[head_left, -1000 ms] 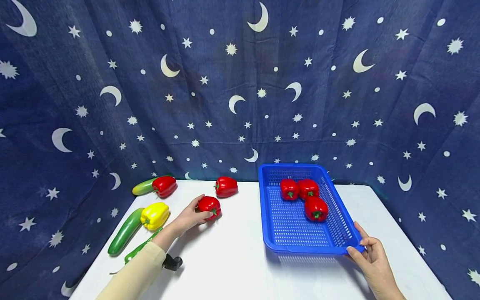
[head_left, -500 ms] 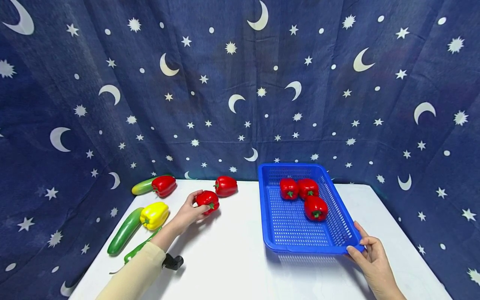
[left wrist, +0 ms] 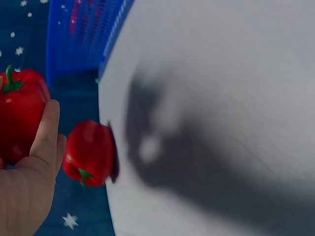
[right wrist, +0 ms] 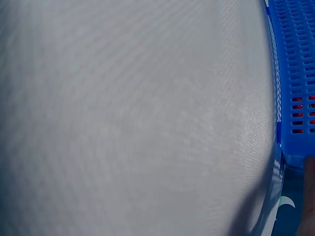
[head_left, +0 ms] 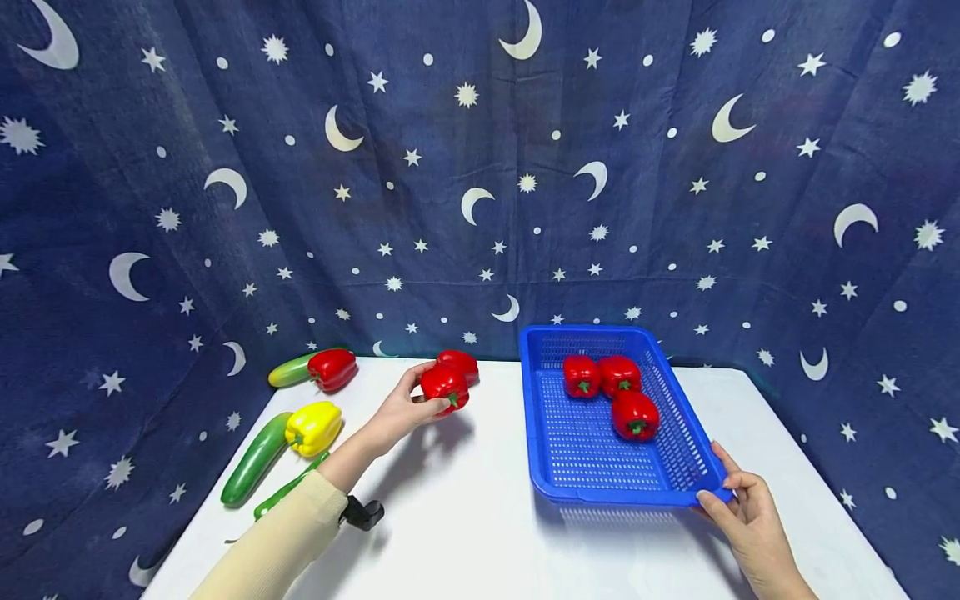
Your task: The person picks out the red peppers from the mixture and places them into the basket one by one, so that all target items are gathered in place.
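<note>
My left hand [head_left: 405, 410] grips a red bell pepper [head_left: 446, 389] with a green stem, raised over the table with a shadow beneath it. The left wrist view shows the same held bell pepper [left wrist: 23, 115] between thumb and fingers. Behind it a second red bell pepper [head_left: 461, 365] lies on the table, partly covered in the head view. My right hand [head_left: 753, 525] pinches the near right corner of a blue plastic basket [head_left: 534, 433], thumb on the rim. Inside the basket sit three red bell peppers [head_left: 635, 415], close together.
Left on the white table [head_left: 480, 517] lie a cucumber [head_left: 257, 460], a yellow bell pepper [head_left: 314, 427], a long green chili pepper [head_left: 288, 492], another red bell pepper [head_left: 332, 369] and a yellow-green cucumber [head_left: 291, 371]. A blue curtain [head_left: 420, 192] with moons and stars encloses the table.
My left hand has lifted the red bell pepper off the table and carried it to the right, so it now overlaps the one behind. The right hand and basket have stayed put.
</note>
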Available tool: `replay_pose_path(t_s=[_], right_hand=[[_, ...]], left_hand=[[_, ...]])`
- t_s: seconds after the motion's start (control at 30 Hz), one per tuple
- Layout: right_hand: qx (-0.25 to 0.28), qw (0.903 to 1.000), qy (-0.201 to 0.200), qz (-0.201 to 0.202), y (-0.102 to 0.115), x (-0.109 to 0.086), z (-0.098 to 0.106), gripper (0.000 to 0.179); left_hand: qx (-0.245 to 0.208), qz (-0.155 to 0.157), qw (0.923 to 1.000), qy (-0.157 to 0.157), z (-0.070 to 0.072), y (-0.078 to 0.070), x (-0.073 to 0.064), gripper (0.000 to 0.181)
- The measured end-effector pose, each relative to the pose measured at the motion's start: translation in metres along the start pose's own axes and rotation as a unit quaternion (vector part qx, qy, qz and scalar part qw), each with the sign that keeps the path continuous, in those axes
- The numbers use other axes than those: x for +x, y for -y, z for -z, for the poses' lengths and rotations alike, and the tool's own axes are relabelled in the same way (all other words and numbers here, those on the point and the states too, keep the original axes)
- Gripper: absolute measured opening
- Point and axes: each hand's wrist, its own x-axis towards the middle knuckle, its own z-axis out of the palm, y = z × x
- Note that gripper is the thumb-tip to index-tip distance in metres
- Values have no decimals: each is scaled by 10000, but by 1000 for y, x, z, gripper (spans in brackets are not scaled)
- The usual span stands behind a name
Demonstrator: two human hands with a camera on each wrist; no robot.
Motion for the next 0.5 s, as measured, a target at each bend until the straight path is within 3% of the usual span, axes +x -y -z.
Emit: replay_pose_path(t_s=[0.23,0.5], right_hand=[[15,10000,-57,-44,-1,-1,0,28],[107,9995,102,288,-2,1,0,26]], left_hand=[[410,-174,9987,238,-17,-22,2,82],[552,-456,9967,394,-36,-43,6,81]])
